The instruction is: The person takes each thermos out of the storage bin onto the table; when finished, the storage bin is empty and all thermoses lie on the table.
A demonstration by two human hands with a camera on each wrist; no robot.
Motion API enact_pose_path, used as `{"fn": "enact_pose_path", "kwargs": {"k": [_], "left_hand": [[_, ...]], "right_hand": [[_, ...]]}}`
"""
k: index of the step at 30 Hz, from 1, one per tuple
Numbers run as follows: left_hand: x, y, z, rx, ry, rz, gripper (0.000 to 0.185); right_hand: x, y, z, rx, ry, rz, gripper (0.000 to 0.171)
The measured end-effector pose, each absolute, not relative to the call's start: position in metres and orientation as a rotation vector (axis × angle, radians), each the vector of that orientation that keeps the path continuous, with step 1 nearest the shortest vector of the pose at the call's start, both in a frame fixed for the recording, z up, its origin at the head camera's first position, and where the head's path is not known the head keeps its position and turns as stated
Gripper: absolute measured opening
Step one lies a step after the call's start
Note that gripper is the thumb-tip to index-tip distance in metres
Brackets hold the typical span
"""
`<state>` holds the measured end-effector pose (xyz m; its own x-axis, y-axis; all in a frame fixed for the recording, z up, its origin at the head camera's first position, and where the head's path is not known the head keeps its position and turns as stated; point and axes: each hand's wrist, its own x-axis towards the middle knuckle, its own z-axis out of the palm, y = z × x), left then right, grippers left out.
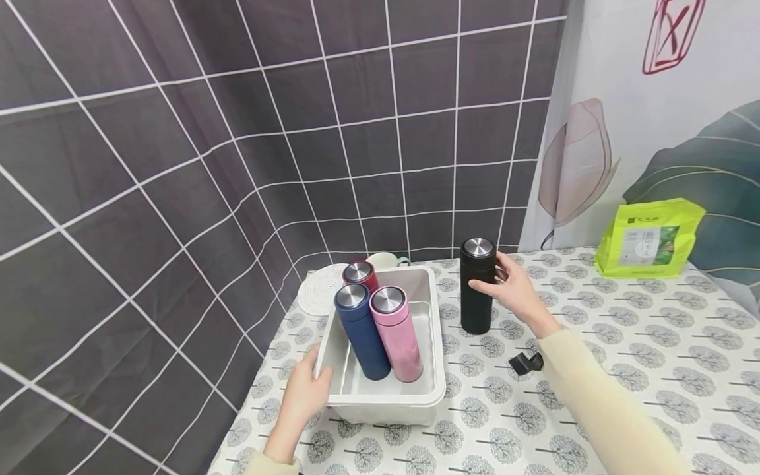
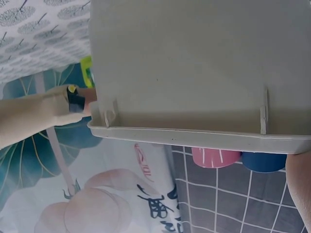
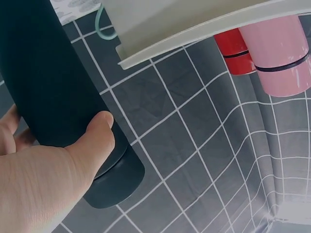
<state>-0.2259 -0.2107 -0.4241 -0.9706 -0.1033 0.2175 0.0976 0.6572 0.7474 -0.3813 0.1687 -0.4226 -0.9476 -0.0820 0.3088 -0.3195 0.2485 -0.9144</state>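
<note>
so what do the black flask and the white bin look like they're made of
Black flask: matte black coated body, likely metal, with a brushed steel-looking lid that catches the light. White bin: looks like moulded plastic, dull off-white, with a rolled rim and thin ribs under it in the left wrist view.

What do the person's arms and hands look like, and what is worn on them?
Both hands are bare: the left hand and the right hand wear no gloves, and no rings show. Each arm is in a long, pale cream sleeve that ends at the wrist. A small black strap or clip hangs under the right wrist.
</note>
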Motion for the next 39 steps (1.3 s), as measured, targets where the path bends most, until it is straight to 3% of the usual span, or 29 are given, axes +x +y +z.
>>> {"fn": "enact_pose_path", "kwargs": {"k": [15,25,39], "left_hand": [[-0.227,-0.214,-0.425,0.007,-2.650,-1.193,0.047],[-0.226,-0.214,-0.423,-0.004,-2.650,-1.206,0.047],[-0.226,-0.215,-0.423,-0.007,-2.659,-1.217,0.046]], "right_hand": [[-0.379,0.164,-0.426,0.401,-2.292,1.833,0.076],[-0.370,0.167,-0.420,0.297,-2.257,1.826,0.090],[-0.340,0.167,-0.370,0.429,-2.185,1.675,0.080]]}}
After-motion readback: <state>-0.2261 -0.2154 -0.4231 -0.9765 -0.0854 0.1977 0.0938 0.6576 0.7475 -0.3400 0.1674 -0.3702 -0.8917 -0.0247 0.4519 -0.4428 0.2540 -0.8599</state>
